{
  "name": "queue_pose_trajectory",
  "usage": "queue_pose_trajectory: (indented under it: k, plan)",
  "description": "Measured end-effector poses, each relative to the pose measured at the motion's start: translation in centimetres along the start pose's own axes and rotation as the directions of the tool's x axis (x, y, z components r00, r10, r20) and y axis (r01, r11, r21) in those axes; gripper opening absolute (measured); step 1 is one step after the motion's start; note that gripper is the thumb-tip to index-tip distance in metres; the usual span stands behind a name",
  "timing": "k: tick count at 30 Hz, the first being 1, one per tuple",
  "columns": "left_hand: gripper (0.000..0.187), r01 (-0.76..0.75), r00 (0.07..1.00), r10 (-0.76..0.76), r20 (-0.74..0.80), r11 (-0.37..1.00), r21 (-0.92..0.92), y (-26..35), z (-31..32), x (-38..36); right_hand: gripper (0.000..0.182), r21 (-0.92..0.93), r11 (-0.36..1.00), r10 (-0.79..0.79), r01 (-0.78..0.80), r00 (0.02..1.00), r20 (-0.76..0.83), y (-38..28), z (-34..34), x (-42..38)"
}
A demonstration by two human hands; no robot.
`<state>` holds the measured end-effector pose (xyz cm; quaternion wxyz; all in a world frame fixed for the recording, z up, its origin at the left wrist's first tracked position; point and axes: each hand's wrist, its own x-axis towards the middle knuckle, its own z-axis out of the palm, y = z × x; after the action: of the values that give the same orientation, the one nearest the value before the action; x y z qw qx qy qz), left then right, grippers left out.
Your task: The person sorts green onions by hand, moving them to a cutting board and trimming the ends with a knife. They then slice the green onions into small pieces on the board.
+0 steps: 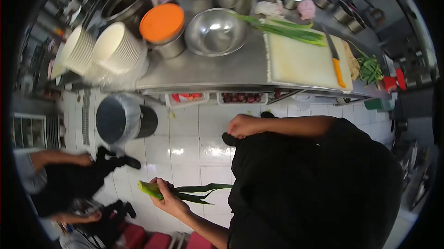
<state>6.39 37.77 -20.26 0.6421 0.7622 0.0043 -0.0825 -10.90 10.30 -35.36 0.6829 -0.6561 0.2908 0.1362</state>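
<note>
Left hand: the left hand [169, 198] is in the lower middle of the frame, over the white tiled floor [185, 133]. Its fingers [159, 185] are curled around a green onion [185, 191].
Green onion: it lies across the palm, the thick pale end to the left and the dark leaves pointing right, toward the person's black clothing. It is well apart from the worktop [208, 68].
Right hand: the right hand [243, 126] is in the middle of the frame, at the edge of the black clothing. The fingers look bent inward. I cannot tell if they hold something.
Worktop: a steel surface across the top of the frame. A white cutting board [305, 61] carries more green onions [286, 29] along its far edge and a knife with orange handle [337, 71] on its right side.
Other things there: a steel bowl [215, 31], a container with orange lid [162, 22] and stacks of white bowls [111, 45] to the left.
On the floor: a lined bin [118, 119] stands at the left, just below the worktop edge.
Other person: a person in black [69, 179] is at the lower left.
Handling, as I judge it: the grip should stay firm near the thick end, because the long leaves are soft and bend easily. It is better to keep them off the clothing and the floor.
</note>
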Motion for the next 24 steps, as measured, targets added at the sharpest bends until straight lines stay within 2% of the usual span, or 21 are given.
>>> queue_pose_trajectory:
  k: [1,3,5,7,9,10,12,14,15,16,17,19,20,23,24]
  plan:
    - [0.02,-0.006,0.998,0.005,0.065,1.0,0.021,0.6,0.7,0.6,0.021,0.08,0.995,0.069,-0.063,0.994,-0.083,-1.9,-2.6,-3.4]
    - [0.018,-0.06,0.979,0.045,0.198,0.996,0.067,1.7,3.3,1.2,0.023,-0.038,0.999,-0.012,-0.004,0.914,-0.405,-4.5,-7.3,-8.7]
    - [0.016,-0.154,0.937,0.108,0.332,0.981,0.116,3.2,7.6,1.0,0.023,0.152,0.977,-0.035,0.15,0.816,-0.577,-4.0,-13.2,-11.9]
    - [0.015,-0.31,0.84,0.173,0.513,0.931,0.193,4.2,10.6,0.7,0.022,-0.006,0.978,-0.143,0.211,0.642,-0.753,-0.4,-19.6,-15.2]
    - [0.02,-0.411,0.731,0.261,0.63,0.906,0.102,6.1,14.4,-1.2,0.023,-0.211,0.971,-0.239,0.114,0.399,-0.885,1.4,-23.4,-18.5]
    - [0.025,-0.438,0.699,0.254,0.668,0.891,0.12,6.2,16.1,-1.6,0.024,-0.275,0.961,-0.266,0.021,0.335,-0.904,2.1,-25.2,-19.9]
    - [0.021,-0.544,0.591,0.283,0.755,0.831,0.114,7.9,19.4,-4.1,0.027,-0.352,0.918,-0.313,-0.181,0.212,-0.926,4.4,-27.5,-23.2]
    - [0.019,-0.603,0.513,0.265,0.816,0.788,0.123,10.0,23.2,-7.3,0.03,-0.436,0.775,-0.429,-0.457,0.126,-0.895,7.0,-29.3,-26.1]
    - [0.021,-0.622,0.473,0.25,0.845,0.774,0.119,11.2,25.1,-9.3,0.031,-0.451,0.675,-0.492,-0.584,0.1,-0.865,7.5,-30.0,-27.2]
    - [0.021,-0.68,0.387,0.333,0.86,0.733,0.022,11.6,27.3,-11.1,0.038,-0.341,0.706,-0.35,-0.621,0.113,-0.93,8.0,-30.5,-28.4]
    - [0.021,-0.728,0.297,0.408,0.864,0.682,-0.072,12.0,29.5,-12.8,0.039,-0.314,0.739,-0.321,-0.596,0.098,-0.942,8.8,-30.9,-28.9]
    - [0.021,-0.794,0.144,0.44,0.886,0.586,-0.162,13.3,34.3,-16.6,0.042,-0.263,0.799,-0.26,-0.541,0.084,-0.962,10.5,-31.8,-29.8]
    - [0.021,-0.832,0.092,0.451,0.888,0.525,-0.181,13.4,37.1,-18.3,0.049,-0.235,0.839,-0.192,-0.49,0.136,-0.972,10.8,-32.2,-30.1]
    - [0.021,-0.924,-0.044,0.437,0.898,0.324,-0.203,14.0,47.3,-22.8,0.055,-0.289,0.892,-0.257,-0.347,0.135,-0.957,12.4,-33.7,-30.0]
    - [0.019,-0.933,-0.083,0.493,0.866,0.266,-0.241,13.4,51.4,-23.8,0.059,-0.231,0.905,-0.176,-0.358,0.178,-0.968,11.2,-33.7,-30.7]
